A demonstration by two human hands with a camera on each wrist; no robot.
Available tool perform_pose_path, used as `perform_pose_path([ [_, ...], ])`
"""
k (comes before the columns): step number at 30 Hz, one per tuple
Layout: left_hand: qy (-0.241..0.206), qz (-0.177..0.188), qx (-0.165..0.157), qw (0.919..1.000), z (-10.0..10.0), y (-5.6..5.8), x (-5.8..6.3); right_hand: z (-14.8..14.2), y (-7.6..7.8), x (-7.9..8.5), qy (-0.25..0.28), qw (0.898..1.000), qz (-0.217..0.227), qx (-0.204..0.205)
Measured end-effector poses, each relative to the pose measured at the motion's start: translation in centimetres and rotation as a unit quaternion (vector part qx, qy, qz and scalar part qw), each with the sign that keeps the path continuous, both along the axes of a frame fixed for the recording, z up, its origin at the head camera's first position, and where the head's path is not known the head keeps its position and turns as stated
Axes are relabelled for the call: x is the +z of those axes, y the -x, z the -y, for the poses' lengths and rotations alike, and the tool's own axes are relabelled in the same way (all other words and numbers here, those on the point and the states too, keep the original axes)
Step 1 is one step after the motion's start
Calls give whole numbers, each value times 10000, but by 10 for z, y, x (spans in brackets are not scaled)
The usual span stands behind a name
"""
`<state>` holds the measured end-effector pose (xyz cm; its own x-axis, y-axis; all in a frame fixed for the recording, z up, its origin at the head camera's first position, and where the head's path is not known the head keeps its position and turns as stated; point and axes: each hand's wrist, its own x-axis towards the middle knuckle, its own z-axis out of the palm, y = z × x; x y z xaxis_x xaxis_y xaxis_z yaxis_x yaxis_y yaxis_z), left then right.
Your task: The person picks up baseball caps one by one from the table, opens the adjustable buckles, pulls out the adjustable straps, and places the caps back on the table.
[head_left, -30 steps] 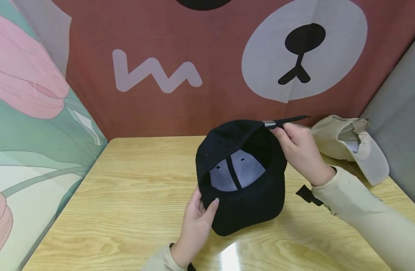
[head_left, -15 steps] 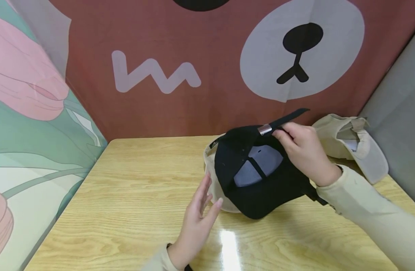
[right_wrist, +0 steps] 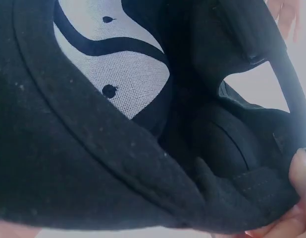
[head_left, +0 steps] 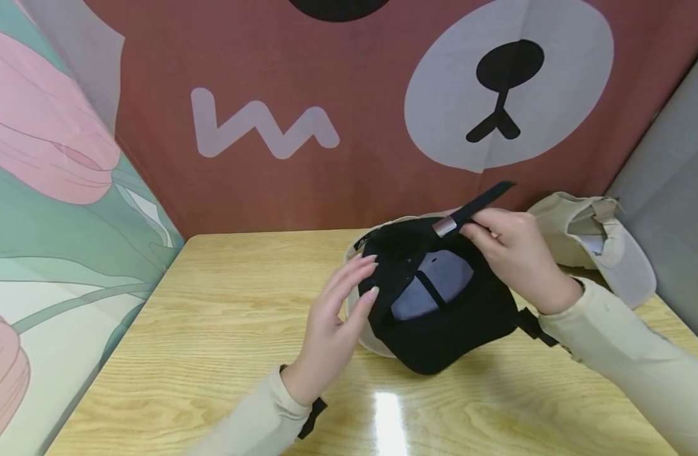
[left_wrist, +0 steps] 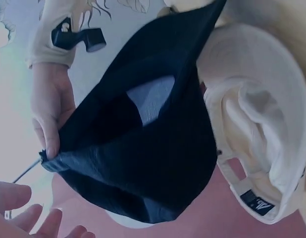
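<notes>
A black baseball cap [head_left: 440, 335] is held up with its hollow side toward me, its pale lining showing. My right hand [head_left: 520, 259] pinches its back edge by the strap [head_left: 488, 197], whose loose end sticks up past a metal buckle [head_left: 444, 227]. My left hand [head_left: 332, 323] is at the cap's left side with fingers spread, holding nothing; in the left wrist view its fingers [left_wrist: 49, 223] look apart from the fabric. Behind the black cap is a beige cap [left_wrist: 286, 64], mostly hidden in the head view but seen with its hollow side in the left wrist view.
Another beige cap [head_left: 628, 272] lies at the back right of the wooden table [head_left: 212, 329], against the grey side panel [head_left: 685, 190]. A reddish-brown cloth [head_left: 269, 196] with a bear print stands along the back edge.
My left hand has let go of the black cap's brim and moved up along its left side. The black cap has shifted right in my right hand, uncovering part of the beige cap behind.
</notes>
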<state>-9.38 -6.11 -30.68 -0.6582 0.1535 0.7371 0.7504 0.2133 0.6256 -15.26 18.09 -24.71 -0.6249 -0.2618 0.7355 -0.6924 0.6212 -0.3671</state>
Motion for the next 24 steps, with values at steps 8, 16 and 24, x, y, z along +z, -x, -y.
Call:
perform_pose_path([
  [8, 432, -358, -210, 9982, -8, 17, 25, 3, -2, -1, -95, 9998, -19, 188],
  [16, 1099, -1064, -135, 9881, -14, 31, 49, 8, -3, -1, -62, 9988, -19, 495],
  [24, 1717, -1495, -204, 9735, -17, 41, 58, 12, -5, 0, -186, 9974, 10, 694],
])
